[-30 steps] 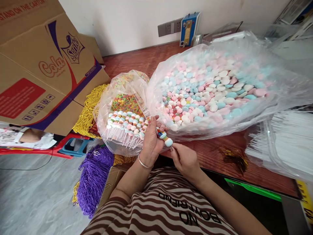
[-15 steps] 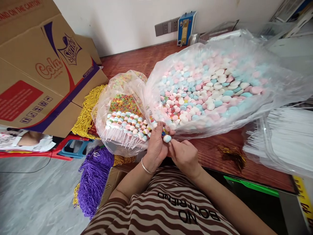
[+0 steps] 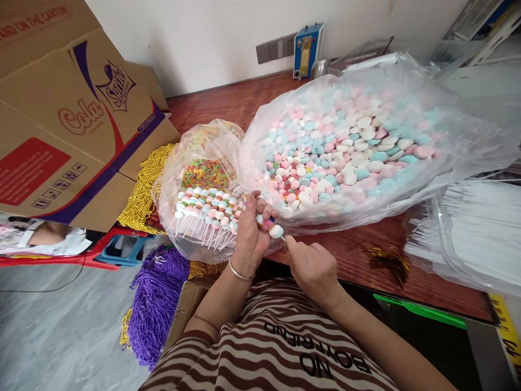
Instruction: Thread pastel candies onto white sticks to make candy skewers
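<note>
My left hand point(image 3: 253, 233), with a bracelet at its wrist, is closed around a candy stick point(image 3: 275, 232) strung with pastel pieces. A blue-and-white piece shows at its near end, with something colourful between the fingers. The fingers of my right hand point(image 3: 312, 267) pinch the thin white stick that comes out of that piece. Left of my hands, rows of finished-looking candy sticks point(image 3: 209, 206) lie on a clear plastic bag point(image 3: 166, 217). Small ring-shaped candies point(image 3: 205, 172) in orange, green and yellow fill that bag behind them. A large clear bag of pink, white and blue candies point(image 3: 350, 157) lies beyond my hands.
Bundled white sticks point(image 3: 484, 222) and gold twist ties point(image 3: 386, 260) lie to the right on the red-brown table point(image 3: 345, 252). A cardboard carton point(image 3: 49, 141), gold beads point(image 3: 142, 190) and purple beads point(image 3: 157, 304) are at left. A blue device point(image 3: 308, 51) stands by the wall.
My right hand has moved slightly right and down, and more white stick shows between it and the candy. My left hand has shifted a little left, still gripping the candy stick.
</note>
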Tool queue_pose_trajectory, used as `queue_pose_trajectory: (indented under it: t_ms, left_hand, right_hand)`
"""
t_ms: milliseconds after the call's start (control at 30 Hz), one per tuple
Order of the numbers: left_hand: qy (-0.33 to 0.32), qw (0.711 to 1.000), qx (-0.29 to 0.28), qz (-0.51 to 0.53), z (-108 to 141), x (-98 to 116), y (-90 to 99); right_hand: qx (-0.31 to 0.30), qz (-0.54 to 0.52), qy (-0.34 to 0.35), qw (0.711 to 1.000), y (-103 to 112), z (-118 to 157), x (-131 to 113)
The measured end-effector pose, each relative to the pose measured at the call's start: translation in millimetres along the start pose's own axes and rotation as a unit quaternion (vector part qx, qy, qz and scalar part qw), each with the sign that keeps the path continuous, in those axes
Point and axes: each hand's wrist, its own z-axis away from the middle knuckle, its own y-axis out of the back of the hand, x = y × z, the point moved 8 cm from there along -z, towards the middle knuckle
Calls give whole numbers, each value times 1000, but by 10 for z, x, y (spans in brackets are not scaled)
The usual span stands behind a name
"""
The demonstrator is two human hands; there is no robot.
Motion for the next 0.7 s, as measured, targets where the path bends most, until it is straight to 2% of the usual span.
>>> queue_pose_trajectory:
  t_ms: [67, 100, 133, 200, 233, 267, 300, 333, 367, 400, 433, 467, 500, 567, 600, 633, 700]
  left_hand:
    - [13, 1000, -16, 15, 43, -65, -51]
    - [22, 999, -27, 23, 63, -95, -73]
    - [32, 998, -37, 29, 80, -121, -87]
    - [49, 997, -49, 30, 106, -161, -93]
    - [56, 997, -51, 25, 117, -179, -88]
    - [60, 997, -50, 16, 126, -194, -79]
    - [61, 997, -48, 4, 135, -209, -70]
    - [59, 997, -41, -11, 145, -225, -57]
    - [55, 998, -32, -30, 157, -245, -42]
    - [52, 997, -19, -48, 172, -270, -24]
    - [54, 997, -4, -63, 191, -305, -4]
    - [59, 996, 10, -73, 214, -346, 19]
    - [68, 994, 22, -78, 239, -389, 40]
    - [88, 992, 34, -82, 284, -456, 79]
    - [95, 992, 33, -81, 297, -468, 95]
    - [98, 992, 30, -79, 299, -464, 110]
    - [103, 993, 18, -64, 275, -419, 131]
  right_hand:
    - [-25, -144, -89, 985, -72, 12, 76]
    - [-49, -251, -156, 954, -149, 30, 120]
    - [-76, -364, -225, 900, -250, 64, 138]
    - [-118, -555, -331, 754, -438, 137, 77]
    - [-127, -614, -360, 691, -493, 156, 34]
    - [-128, -646, -373, 654, -518, 158, 13]
    - [-123, -649, -374, 651, -516, 146, 26]
    - [-113, -621, -364, 685, -488, 122, 77]
    - [-91, -561, -341, 749, -423, 85, 155]
    - [-62, -472, -302, 826, -324, 35, 225]
    - [-31, -363, -244, 899, -208, -20, 255]
    - [-2, -249, -173, 953, -102, -66, 232]
    - [20, -145, -100, 984, -29, -94, 170]
    - [47, -10, 13, 999, 29, -100, 40]
    - [52, 21, 34, 998, 36, -94, 15]
    - [53, 31, 31, 998, 43, -91, 23]
    - [40, 8, -18, 999, 44, -87, 98]
